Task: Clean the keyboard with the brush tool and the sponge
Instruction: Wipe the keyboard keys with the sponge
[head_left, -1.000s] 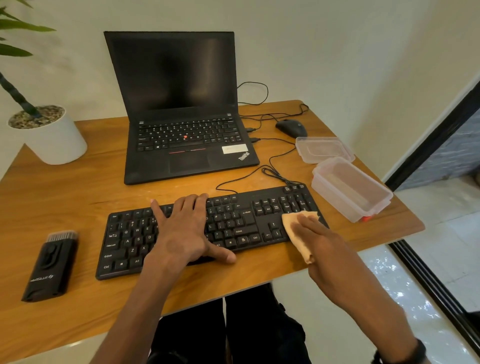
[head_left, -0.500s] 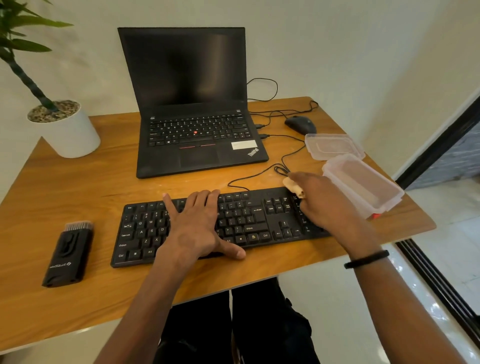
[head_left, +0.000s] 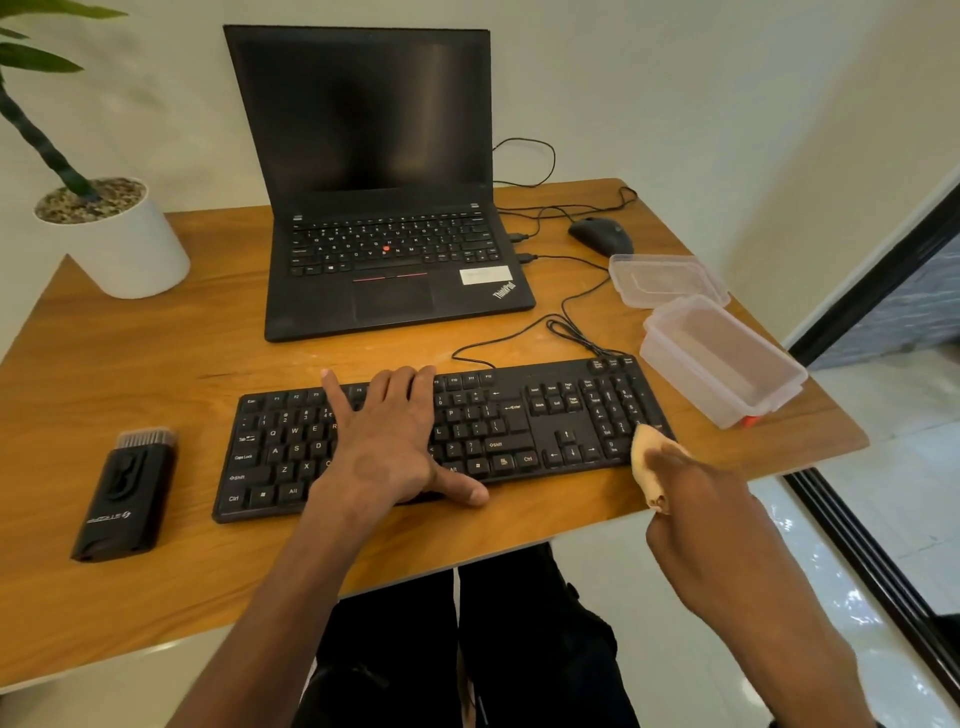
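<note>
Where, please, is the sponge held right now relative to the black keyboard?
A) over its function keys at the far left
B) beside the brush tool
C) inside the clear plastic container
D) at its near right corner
D: the right hand pinches the tan sponge against the near right corner of the keyboard.

The left hand (head_left: 387, 441) lies flat on the black keyboard (head_left: 519, 431), fingers spread. The right hand (head_left: 696, 499) holds a tan sponge (head_left: 647, 452) at the keyboard's right end. A brush tool (head_left: 124, 493) lies left on the table (head_left: 130, 353).
</note>
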